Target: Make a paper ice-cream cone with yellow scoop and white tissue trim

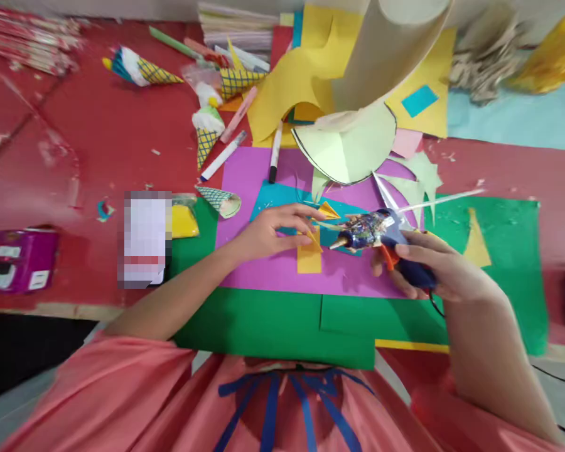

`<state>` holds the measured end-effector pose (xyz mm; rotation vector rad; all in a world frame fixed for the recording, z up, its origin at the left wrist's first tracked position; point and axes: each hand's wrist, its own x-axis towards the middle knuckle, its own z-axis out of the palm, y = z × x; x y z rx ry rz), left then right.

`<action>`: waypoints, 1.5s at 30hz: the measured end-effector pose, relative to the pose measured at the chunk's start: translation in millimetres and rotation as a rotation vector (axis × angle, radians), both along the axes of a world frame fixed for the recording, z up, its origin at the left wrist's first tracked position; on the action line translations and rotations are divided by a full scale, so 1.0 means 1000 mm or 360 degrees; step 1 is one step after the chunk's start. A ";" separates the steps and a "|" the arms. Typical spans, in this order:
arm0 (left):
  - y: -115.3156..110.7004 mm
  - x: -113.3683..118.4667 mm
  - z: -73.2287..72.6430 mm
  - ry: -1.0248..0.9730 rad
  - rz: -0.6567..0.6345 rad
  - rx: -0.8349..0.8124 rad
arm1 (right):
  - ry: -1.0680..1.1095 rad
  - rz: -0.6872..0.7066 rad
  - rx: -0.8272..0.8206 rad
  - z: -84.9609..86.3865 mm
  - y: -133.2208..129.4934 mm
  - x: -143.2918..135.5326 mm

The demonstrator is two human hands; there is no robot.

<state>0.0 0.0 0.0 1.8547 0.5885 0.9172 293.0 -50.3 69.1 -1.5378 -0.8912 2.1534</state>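
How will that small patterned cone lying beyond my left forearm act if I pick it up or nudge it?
The patterned cone looks like thin rolled paper, so it is probably light. Its wide end appears open, so a firm pinch there might crush it. Lying on its side, round and tapering, it would likely roll in a curve.

Red tbl (108, 125) w/ purple box (44, 251) far L, striped bundle (28, 41) top L, choc-style cone (144, 69) upper L, 2nd cone (208, 135) upper ctr-L, paper stack (245, 25) top ctr, lt-blue sheet (513, 129) upper R & grn sheet (258, 320) btm ctr.
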 end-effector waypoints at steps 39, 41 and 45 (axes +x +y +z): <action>-0.020 0.025 0.017 -0.0537 0.0154 -0.1735 | 0.0224 -0.0261 0.0059 -0.029 0.017 -0.034; -0.019 0.027 0.016 -0.0620 0.0071 -0.1818 | 0.0256 -0.0239 0.0050 -0.033 0.015 -0.037; -0.018 0.028 0.015 -0.0701 -0.0073 -0.1908 | 0.0286 -0.0198 0.0019 -0.037 0.009 -0.038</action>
